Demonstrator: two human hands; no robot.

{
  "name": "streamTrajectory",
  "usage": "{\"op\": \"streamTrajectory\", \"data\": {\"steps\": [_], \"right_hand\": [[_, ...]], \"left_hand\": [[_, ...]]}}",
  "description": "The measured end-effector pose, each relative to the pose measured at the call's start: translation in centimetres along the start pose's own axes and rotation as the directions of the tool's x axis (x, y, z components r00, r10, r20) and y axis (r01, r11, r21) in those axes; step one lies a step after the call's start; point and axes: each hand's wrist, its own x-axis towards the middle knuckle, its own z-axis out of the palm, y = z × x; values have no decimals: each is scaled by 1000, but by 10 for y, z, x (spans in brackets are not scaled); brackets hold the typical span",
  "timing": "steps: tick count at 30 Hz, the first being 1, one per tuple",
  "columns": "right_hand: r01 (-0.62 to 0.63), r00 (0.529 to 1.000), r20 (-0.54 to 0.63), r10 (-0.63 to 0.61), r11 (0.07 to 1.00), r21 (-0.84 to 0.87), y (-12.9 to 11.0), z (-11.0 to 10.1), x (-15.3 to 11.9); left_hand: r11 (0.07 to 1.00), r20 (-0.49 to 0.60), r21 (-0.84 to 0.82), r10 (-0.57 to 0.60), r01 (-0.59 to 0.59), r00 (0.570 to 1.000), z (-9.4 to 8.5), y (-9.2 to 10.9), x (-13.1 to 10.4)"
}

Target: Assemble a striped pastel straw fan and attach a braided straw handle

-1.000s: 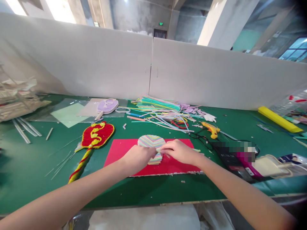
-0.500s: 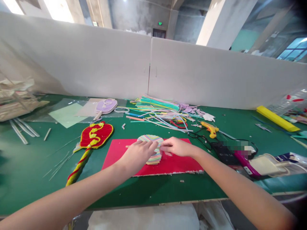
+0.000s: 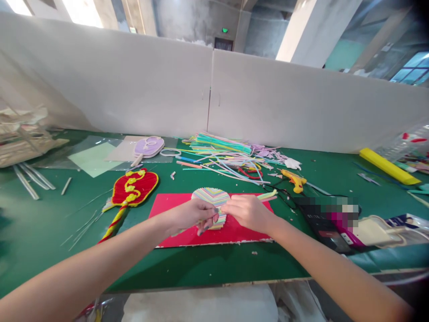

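On a red board [image 3: 187, 239] lies a round piece of pastel stripes set in a V pattern [image 3: 210, 195], its lower part partly covered by my hands. My left hand [image 3: 197, 214] is over its lower left, fingers curled and pinched together; what they grip is too small to make out. Close beside it, the fingers of my right hand [image 3: 250, 212] are closed round a few pastel fuzzy stems [image 3: 269, 195], whose yellow and pink ends stick out behind the hand to the right. The fingertips of both hands nearly meet.
Left lies a red and yellow fan [image 3: 134, 190] with a twisted handle. Behind are a lilac fan [image 3: 149, 147] and a heap of coloured stems [image 3: 221, 147]. To the right are a yellow glue gun [image 3: 294, 180] with its cable, a phone [image 3: 315, 221] and a yellow bar [image 3: 389, 166].
My left hand has turned from lying over the striped piece to a pinch. Pastel stems now show in my right hand. The red board has shifted slightly.
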Motion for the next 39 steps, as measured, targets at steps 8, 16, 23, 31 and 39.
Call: {"op": "streamTrajectory", "data": {"steps": [8,16,23,31,39], "right_hand": [[-409,905,267,332,852,328,6,-6,12],[-494,832,522,187,676,546,26,-13,15],[-491,841,480,251,727,480,29,16,2],[-472,870,419,259,678,563,26,21,-8],[-457,885,293,361,789,410,23,34,-5]], "left_hand": [[730,-301,682,213,53,930,7,3,5],[267,-61,961,445,-67,893,15,-12,10],[172,10,976,579,-134,815,17,-46,27],[133,9,985,593,-109,805,20,-45,22],[197,-100,980,605,-28,790,21,-52,29]]}}
